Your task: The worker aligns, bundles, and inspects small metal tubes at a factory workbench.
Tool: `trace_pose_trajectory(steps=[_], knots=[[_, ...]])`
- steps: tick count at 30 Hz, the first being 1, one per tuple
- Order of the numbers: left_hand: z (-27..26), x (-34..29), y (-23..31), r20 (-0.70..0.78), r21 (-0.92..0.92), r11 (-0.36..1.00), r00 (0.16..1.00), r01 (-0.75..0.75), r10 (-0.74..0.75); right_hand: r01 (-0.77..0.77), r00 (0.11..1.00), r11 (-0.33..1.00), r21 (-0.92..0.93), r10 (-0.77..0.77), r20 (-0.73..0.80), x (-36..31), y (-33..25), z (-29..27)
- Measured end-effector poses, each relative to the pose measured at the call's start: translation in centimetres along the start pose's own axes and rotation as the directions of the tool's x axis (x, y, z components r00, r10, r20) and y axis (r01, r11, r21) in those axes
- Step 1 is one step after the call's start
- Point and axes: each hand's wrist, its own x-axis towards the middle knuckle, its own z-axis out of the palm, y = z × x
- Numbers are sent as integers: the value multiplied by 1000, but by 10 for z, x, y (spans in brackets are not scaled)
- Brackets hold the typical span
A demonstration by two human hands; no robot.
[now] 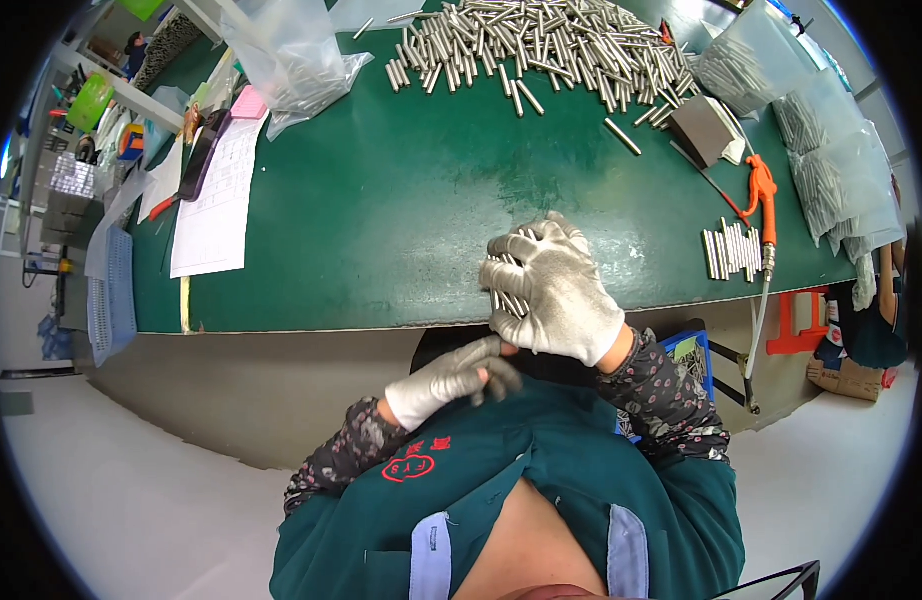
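My right hand (556, 285), in a grey-white glove, is closed round a bundle of steel pins (509, 300) near the table's front edge. Pin ends show between its fingers; the palm side is hidden. My left hand (451, 383), gloved with some bare fingertips, is just in front of the edge, below and left of the right one. Its fingers are loosely bent and apart, with nothing visible in them. A big heap of loose steel pins (541, 45) covers the far part of the green table (361, 220).
A row of pins (731, 250) lies at right beside an orange air gun (761, 190) with its hose. Near them are a brown block (701, 130) and bags of pins (821, 170). At left are a paper sheet (216, 215), a dark phone (203, 155) and a plastic bag (301, 70).
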Motion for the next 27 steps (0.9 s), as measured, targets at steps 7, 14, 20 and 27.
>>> trace_pose_trajectory(steps=[7,14,20,27], knots=[[38,49,1,-140,-713,657,968,-244,208,45,999,992,118,-44,-12,-23,-14,3],[44,49,-9,-90,-807,567,983,-167,161,-59,998,899,433,70,-8,-37,-19,7],[46,41,-11,-182,-755,634,982,-169,46,-246,961,619,746,257,104,-41,-35,-1],[56,27,13,-247,-656,734,969,-177,14,-274,932,443,854,341,123,-31,-52,-16]])
